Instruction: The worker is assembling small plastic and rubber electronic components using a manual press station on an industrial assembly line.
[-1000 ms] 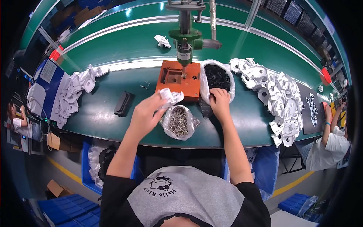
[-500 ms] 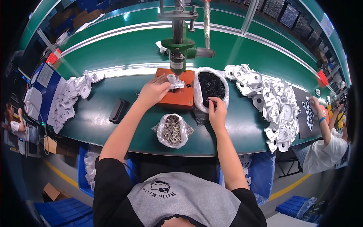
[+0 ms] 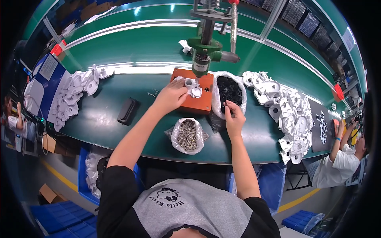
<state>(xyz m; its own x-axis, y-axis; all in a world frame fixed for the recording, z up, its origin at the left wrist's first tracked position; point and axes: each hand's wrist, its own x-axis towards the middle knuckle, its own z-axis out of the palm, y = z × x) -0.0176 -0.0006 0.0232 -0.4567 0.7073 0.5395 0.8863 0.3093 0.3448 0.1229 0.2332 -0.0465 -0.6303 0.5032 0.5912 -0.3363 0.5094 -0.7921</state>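
Observation:
My left hand (image 3: 171, 96) is closed on a white plastic part (image 3: 194, 91) with a short round tube. The part lies on the orange block (image 3: 195, 106) below the chuck of a green bench press (image 3: 201, 59). Its underside is hidden. At the near rim of a white bag (image 3: 216, 95) of small black plastic parts (image 3: 231, 90), my right hand (image 3: 235, 116) has thumb and forefinger pinched together. Whatever sits between those fingertips is too small to make out. Between my forearms stands a clear bag of metal screws (image 3: 187, 135).
White plastic parts are heaped at the right (image 3: 293, 119) and left (image 3: 73, 101). A black case (image 3: 128, 111) lies left of my left forearm. The press's lever (image 3: 233, 29) rises behind the block. At far right, a co-worker's arm (image 3: 338, 139) reaches over a dark mat (image 3: 322, 127).
The whole view has shifted, so the bench things appear farther right. My left hand and the white part sit slightly nearer me on the block. My right hand stays by the black parts.

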